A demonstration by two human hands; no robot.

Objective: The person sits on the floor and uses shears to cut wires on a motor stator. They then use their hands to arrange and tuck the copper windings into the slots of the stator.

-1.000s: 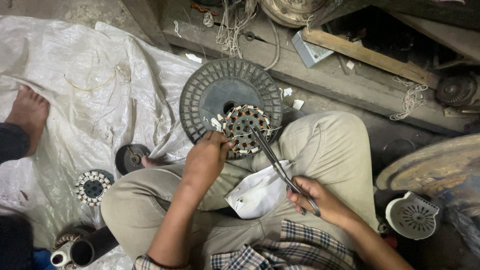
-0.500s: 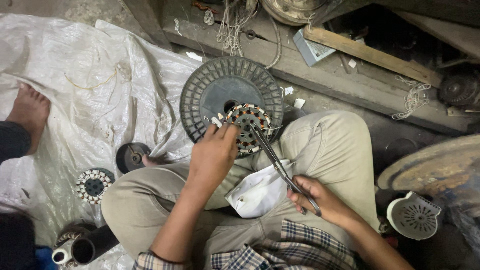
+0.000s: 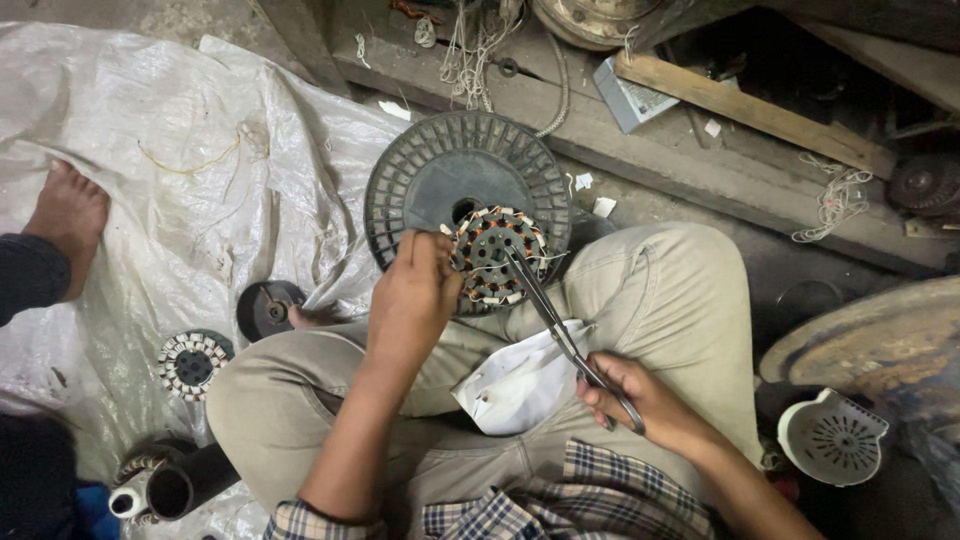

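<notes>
The left hand (image 3: 415, 300) steadies the stator (image 3: 495, 257) on the lap (over a grey spool (image 3: 420, 180)); the right hand (image 3: 640, 400) grips scissors (image 3: 560, 330), tips at the windings. Trimming seems underway; careful snips needed.

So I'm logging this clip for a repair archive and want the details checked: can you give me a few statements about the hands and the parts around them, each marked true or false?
1. The left hand grips the wound stator. True.
2. The right hand holds a hammer. False: it holds long-nose pliers, tips at the stator.
3. A second wound stator lies on the white plastic sheet. True.
4. The round ribbed fan cover rests on the person's lap. False: it lies on the floor beyond the knees.
5. Another person's bare foot rests on the sheet. True.
</notes>
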